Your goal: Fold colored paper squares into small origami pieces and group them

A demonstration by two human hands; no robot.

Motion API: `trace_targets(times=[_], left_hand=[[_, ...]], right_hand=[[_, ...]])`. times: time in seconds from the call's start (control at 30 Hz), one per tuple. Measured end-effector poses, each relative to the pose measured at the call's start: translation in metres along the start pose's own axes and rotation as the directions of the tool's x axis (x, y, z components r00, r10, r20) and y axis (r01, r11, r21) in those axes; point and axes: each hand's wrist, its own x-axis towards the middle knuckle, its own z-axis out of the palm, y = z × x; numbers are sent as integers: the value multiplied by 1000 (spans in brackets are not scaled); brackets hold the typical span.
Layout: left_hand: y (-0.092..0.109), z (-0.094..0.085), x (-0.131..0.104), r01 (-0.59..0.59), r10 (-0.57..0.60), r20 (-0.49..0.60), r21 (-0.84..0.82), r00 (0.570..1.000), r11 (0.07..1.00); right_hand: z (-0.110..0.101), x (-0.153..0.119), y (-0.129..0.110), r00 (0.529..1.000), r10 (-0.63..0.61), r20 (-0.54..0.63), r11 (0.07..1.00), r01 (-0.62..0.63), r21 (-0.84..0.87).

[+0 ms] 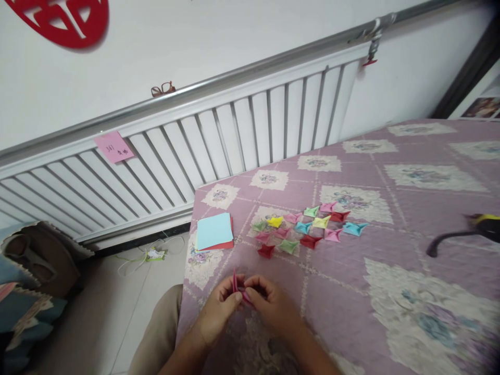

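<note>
Close to the bed's near left edge, my left hand [221, 308] and my right hand [269, 303] meet over a small folded pink paper [235, 281]. One pointed flap of it stands up between the fingers; the rest is partly hidden. Both hands are closed, thumbs and fingertips pinching the paper. Beyond them lie several small folded paper boats in rows, among them a dark red one [266, 251], a yellow one [275, 222] and a blue one [354, 228]. A stack of square paper [214, 232], light blue on top with red beneath, sits to the left of the boats.
A purple floral quilt [328, 291] covers the surface. Behind it runs a white radiator [250, 125] with a pink note [114, 147] on it and eyeglasses [163, 89] above. A black strap-like object [453, 237] lies at right. A cable and power strip [156, 255] rest on the floor.
</note>
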Motion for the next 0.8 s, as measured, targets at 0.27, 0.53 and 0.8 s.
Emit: trace_targets(times=[0.27,0.53,0.8], left_hand=[[1,-1,2,12,-10,-60,31,998,999],[-6,-5,5,11,-8,-72,32,997,999],[3,0,3,-7,11,-22,163,1000,987]], right_hand=[[3,-5,8,943,-331,-38,850,280,-446],[5,-3,20,848,-526,62,586,414,-697],[6,-3,12,914,-405,16,721,330,-609]])
